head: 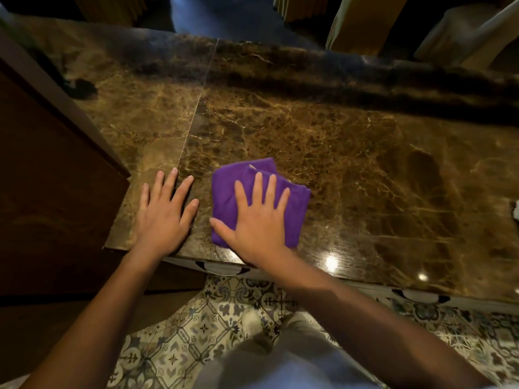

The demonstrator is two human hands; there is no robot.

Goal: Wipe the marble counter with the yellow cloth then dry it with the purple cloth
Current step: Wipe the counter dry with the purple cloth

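A folded purple cloth (227, 189) lies on the brown marble counter (351, 153) close to its front edge. My right hand (258, 220) rests flat on top of the cloth, fingers spread, palm pressing it onto the stone. My left hand (165, 211) lies flat and open on the bare marble just left of the cloth, beside a seam between two slabs. The yellow cloth is not in view.
A dark wooden panel (50, 178) rises at the counter's left end. A raised marble ledge (365, 71) runs along the back. A small dark object (80, 87) sits far left, and something white (515, 210) shows at the right edge. Patterned floor tiles (196, 327) lie below.
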